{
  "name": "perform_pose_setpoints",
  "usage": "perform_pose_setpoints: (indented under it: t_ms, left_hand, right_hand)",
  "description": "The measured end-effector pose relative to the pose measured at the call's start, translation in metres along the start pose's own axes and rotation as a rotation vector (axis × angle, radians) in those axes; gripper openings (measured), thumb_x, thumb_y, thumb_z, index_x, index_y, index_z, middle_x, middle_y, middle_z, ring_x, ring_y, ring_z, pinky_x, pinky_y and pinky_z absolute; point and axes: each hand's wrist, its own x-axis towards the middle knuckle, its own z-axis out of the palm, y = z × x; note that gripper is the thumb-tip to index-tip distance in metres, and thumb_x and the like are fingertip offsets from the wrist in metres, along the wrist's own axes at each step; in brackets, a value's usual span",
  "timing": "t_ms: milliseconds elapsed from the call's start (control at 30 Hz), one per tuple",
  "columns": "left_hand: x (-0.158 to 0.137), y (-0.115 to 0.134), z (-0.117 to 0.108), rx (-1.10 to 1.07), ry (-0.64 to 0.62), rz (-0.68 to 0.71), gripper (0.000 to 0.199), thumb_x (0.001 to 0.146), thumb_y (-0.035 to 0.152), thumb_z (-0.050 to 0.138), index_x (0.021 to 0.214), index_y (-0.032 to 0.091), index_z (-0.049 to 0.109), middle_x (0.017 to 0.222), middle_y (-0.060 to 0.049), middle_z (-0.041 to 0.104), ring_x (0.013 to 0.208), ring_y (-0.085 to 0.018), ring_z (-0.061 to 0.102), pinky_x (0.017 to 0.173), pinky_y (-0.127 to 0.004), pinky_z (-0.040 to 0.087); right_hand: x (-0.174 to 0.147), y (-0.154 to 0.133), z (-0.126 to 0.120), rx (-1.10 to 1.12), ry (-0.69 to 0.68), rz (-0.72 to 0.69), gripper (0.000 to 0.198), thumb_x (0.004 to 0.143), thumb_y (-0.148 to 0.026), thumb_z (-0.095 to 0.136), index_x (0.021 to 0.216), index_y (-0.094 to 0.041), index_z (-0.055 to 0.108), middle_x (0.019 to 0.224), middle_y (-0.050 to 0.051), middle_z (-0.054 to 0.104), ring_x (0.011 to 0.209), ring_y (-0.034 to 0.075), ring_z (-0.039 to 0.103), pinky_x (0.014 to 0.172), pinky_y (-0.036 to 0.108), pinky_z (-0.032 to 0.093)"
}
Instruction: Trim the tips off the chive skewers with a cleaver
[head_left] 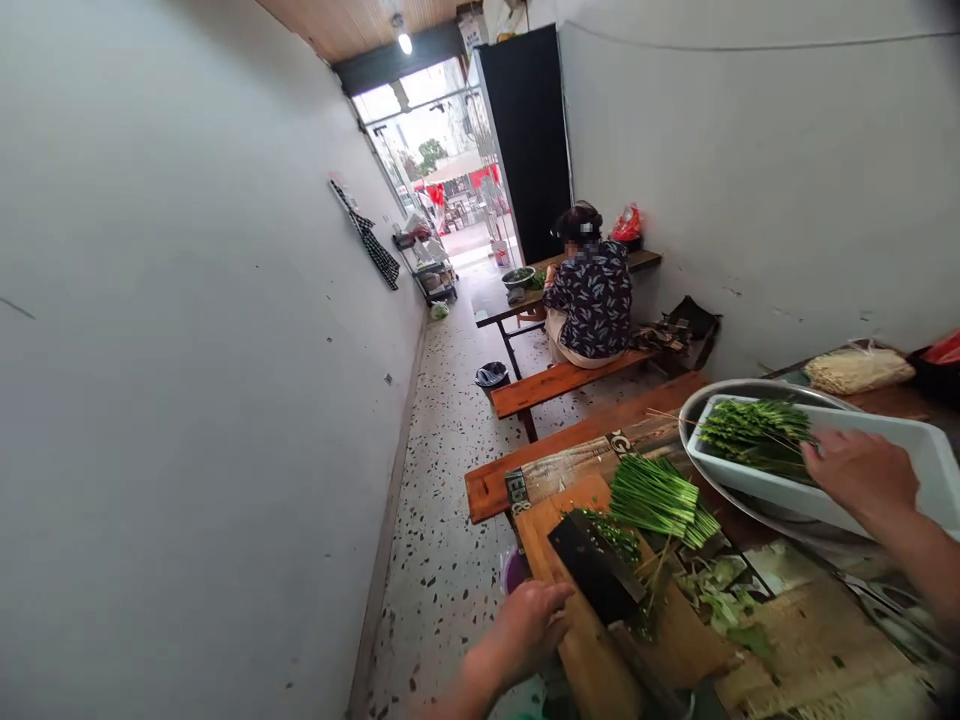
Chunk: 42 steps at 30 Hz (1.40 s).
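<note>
My right hand [862,475] reaches into a long white tray [892,425], its fingers curled over the stem end of a bunch of green chives [754,430]. The fingertips are partly hidden. At the near left edge of the wooden cutting board [589,660], my left hand [532,620] holds nothing; its thumb and fingers are apart. A broad dark cleaver [596,565] lies across the board, with small chopped green bits [615,535] beside it. Beyond the blade rests another trimmed bunch of chives [656,500], stems side by side.
The tray sits in a large metal basin [686,415]. Discarded leaves [727,595] lie right of the board. A bag of pale food [859,370] stands behind. Ahead, a person [596,290] sits on a bench [555,385] at another table. A bin [492,377] stands on the floor.
</note>
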Motion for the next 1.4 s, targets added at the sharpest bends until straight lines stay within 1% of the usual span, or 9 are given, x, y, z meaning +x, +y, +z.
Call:
perform_pose_setpoints:
  t_ms: [67,133,200,367,567,933,1067,1200,1400]
  left_hand:
    - [-0.003,-0.005,0.001,-0.009,0.001,0.024,0.036,0.087,0.022,0.053,0.122,0.019,0.064,0.106,-0.011,0.072,0.100,-0.024,0.067,0.089,-0.036,0.053]
    - [-0.003,-0.012,0.002,-0.016,0.005,0.035,0.035,0.090,0.025,0.050,0.122,0.019,0.064,0.108,-0.011,0.072,0.100,-0.024,0.067,0.089,-0.037,0.053]
    - [-0.001,-0.016,0.002,-0.016,-0.016,0.038,0.036,0.091,0.028,0.050,0.123,0.019,0.063,0.109,-0.011,0.072,0.101,-0.024,0.067,0.089,-0.037,0.053]
    - [0.006,-0.016,-0.001,0.016,-0.104,0.027,0.036,0.091,0.027,0.050,0.122,0.016,0.063,0.105,-0.011,0.072,0.099,-0.025,0.068,0.087,-0.037,0.053]
    - [0.004,-0.021,0.002,0.001,-0.094,0.024,0.037,0.091,0.028,0.049,0.122,0.016,0.063,0.108,-0.012,0.072,0.100,-0.024,0.068,0.089,-0.037,0.053]
    - [0.006,-0.051,0.018,-0.041,-0.054,-0.001,0.037,0.090,0.028,0.051,0.124,0.016,0.061,0.112,-0.012,0.070,0.107,-0.025,0.066,0.093,-0.040,0.053]
    - [0.032,-0.059,0.031,-0.061,0.174,-0.005,0.054,0.088,0.029,0.056,0.139,0.016,0.045,0.136,-0.016,0.057,0.128,-0.028,0.052,0.106,-0.048,0.043]
    - [0.066,-0.059,0.035,-0.089,0.414,-0.066,0.086,0.080,0.039,0.069,0.150,0.015,0.024,0.150,-0.022,0.038,0.142,-0.033,0.034,0.114,-0.053,0.032]
    - [0.081,-0.047,0.012,-0.113,0.684,-0.020,0.122,0.064,0.047,0.084,0.153,0.016,0.007,0.157,-0.023,0.022,0.148,-0.035,0.017,0.119,-0.052,0.024]
  right_hand:
    - [-0.032,-0.045,0.003,-0.240,0.005,-0.071,0.032,0.089,-0.044,0.038,0.082,-0.024,0.063,0.091,0.016,0.063,0.091,0.032,0.056,0.085,0.051,0.040]
    - [-0.068,-0.086,0.021,-0.274,-0.128,-0.101,0.034,0.091,-0.036,0.038,0.090,-0.017,0.066,0.097,0.016,0.067,0.093,0.028,0.057,0.086,0.042,0.042]
    - [-0.104,-0.111,0.051,-0.231,-0.284,0.015,0.034,0.091,-0.035,0.041,0.095,-0.015,0.068,0.099,0.014,0.069,0.092,0.023,0.059,0.084,0.035,0.043]
    - [-0.166,-0.125,0.120,-0.123,-0.668,0.436,0.032,0.087,-0.039,0.053,0.099,-0.017,0.073,0.093,0.008,0.073,0.083,0.018,0.064,0.070,0.026,0.042]
    - [-0.172,-0.135,0.152,-0.182,-0.692,0.606,0.034,0.086,-0.042,0.052,0.083,-0.016,0.074,0.079,0.008,0.072,0.071,0.018,0.064,0.058,0.025,0.037]
    - [-0.161,-0.161,0.138,-0.166,-0.498,0.596,0.044,0.096,-0.024,0.027,0.106,-0.008,0.067,0.098,0.019,0.070,0.085,0.023,0.065,0.071,0.030,0.040]
    - [-0.168,-0.191,0.133,-0.044,-0.409,0.463,0.046,0.099,-0.030,0.022,0.114,-0.013,0.062,0.104,0.014,0.070,0.090,0.020,0.064,0.078,0.027,0.041]
    - [-0.184,-0.241,0.127,0.183,-0.321,0.207,0.046,0.099,-0.036,0.022,0.104,-0.016,0.063,0.097,0.014,0.071,0.083,0.021,0.065,0.076,0.029,0.043]
    - [-0.217,-0.311,0.098,0.396,-0.421,0.031,0.041,0.099,-0.037,0.024,0.099,-0.020,0.060,0.092,0.011,0.070,0.077,0.019,0.065,0.071,0.029,0.045]
